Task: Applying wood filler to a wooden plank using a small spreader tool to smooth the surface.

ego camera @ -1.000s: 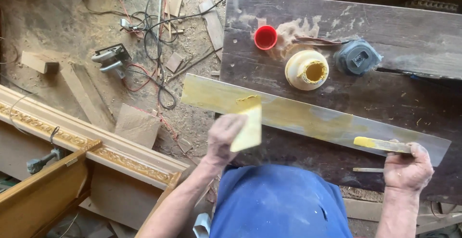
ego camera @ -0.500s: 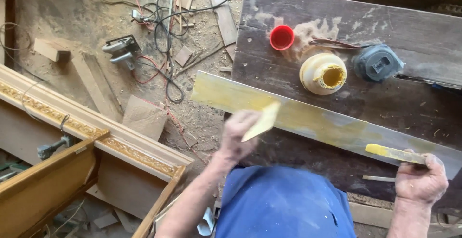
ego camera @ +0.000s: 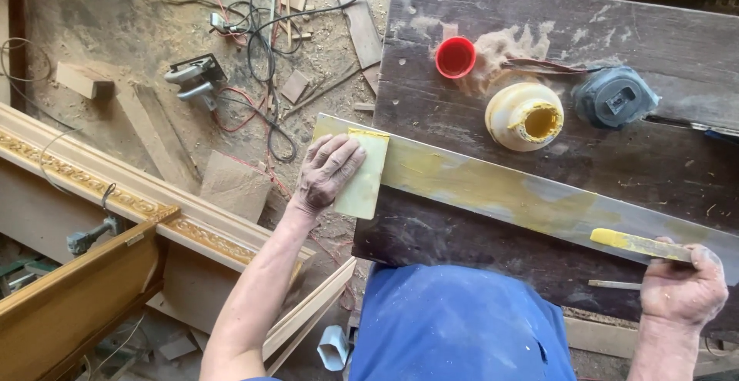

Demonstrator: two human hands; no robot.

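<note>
**A:** What have I got under my hands right now?

**B:** Everything sits around the long board (ego camera: 493, 188), which runs slantwise across the dark workbench (ego camera: 631, 35), its far end hanging out past the bench's edge over the littered floor.

**A:** And my left hand (ego camera: 327, 173)?

**B:** It lies on that overhanging end of the board, fingers spread and pressed flat on a yellow-smeared spreader card (ego camera: 363, 173). The card lies flat on the board, its near edge sticking out past the board's near side.

**A:** My right hand (ego camera: 683, 289)?

**B:** At the board's other end, on the near side. The fingers are curled shut around a thin stick (ego camera: 639, 244) whose tip is coated yellow; the stick rests along the top of the board.

**A:** How does the board's face look?

**B:** Yellow paste covers it from the card towards the middle; nearer the stick it goes patchy, with bare grey showing.

**A:** What lies beyond the board?

**B:** On the bench, on the board's far side: a yellow-caked pot (ego camera: 525, 115), open at the top, a red cap (ego camera: 456, 58) beside a heap of sawdust, and a dark grey lid (ego camera: 616, 98). Down on the floor past the overhanging end, a circular saw (ego camera: 192, 77) among tangled cables.
</note>
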